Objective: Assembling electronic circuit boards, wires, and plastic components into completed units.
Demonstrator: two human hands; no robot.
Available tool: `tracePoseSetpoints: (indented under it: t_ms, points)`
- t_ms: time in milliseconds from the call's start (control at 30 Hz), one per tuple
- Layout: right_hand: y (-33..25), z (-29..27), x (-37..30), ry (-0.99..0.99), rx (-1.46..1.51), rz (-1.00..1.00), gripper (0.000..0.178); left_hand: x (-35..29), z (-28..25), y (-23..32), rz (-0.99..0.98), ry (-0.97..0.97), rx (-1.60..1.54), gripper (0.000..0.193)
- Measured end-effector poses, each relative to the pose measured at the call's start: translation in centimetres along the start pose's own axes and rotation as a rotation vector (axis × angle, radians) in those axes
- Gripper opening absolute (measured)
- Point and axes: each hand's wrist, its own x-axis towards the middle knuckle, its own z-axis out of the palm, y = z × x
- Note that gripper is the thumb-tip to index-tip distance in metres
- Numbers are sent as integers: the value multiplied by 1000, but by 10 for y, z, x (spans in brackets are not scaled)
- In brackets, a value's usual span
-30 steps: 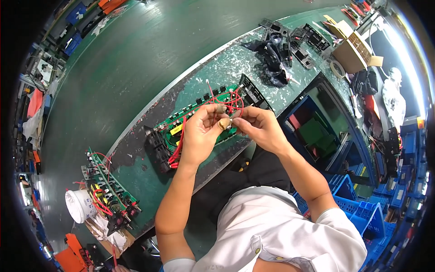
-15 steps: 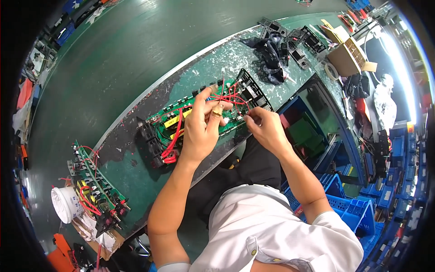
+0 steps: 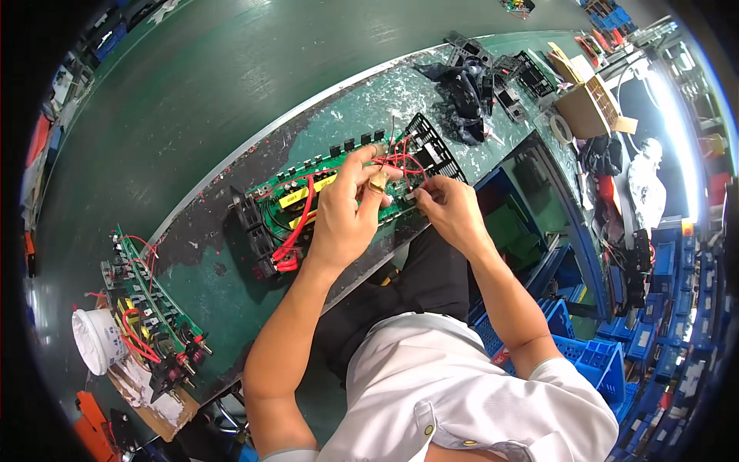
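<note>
A long green circuit board (image 3: 327,165) with yellow-wrapped parts and red wires (image 3: 400,159) lies across the bench in front of me. A black slotted end panel (image 3: 435,146) stands at its right end and black fans (image 3: 252,223) at its left. My left hand (image 3: 346,219), with tan tape round a digit, is over the board, its fingers closed on a thin red wire that sticks up past them. My right hand (image 3: 454,215) pinches at the board's near right corner beside the panel, where a red wire runs to its fingertips. The fingers hide the wire's end.
A second wired board (image 3: 150,300) and a white tub (image 3: 98,339) sit at the bench's left end. Black plastic panels (image 3: 508,100), a dark bag (image 3: 462,100), a tape roll (image 3: 560,129) and a cardboard box (image 3: 585,108) lie far right. Blue crates (image 3: 593,358) stand to my right.
The view has shifted slightly. My left hand has moved a little to the right over the wires, while my right hand stays pinched at the panel corner.
</note>
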Motion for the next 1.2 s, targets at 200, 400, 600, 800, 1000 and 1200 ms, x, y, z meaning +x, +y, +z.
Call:
tracePoseSetpoints:
  t_ms: [200, 400, 600, 800, 1000, 1200]
  points:
    - [-4, 2, 0, -8, -28, -28, 21, 1, 0, -4, 49, 27, 25, 31]
    - [-6, 0, 1, -35, -135, -78, 22, 2, 0, -5, 59, 31, 30, 31]
    - [-10, 0, 3, -24, -220, -91, 23, 2, 1, -2, 76, 30, 37, 31]
    - [-13, -3, 4, -65, -220, -91, 22, 2, 1, -1, 44, 35, 26, 29]
    - [-9, -6, 3, -16, -141, -134, 23, 1, 0, -3, 64, 39, 20, 28]
    - [0, -9, 5, -22, -139, -109, 25, 1, 1, -1, 68, 37, 8, 27]
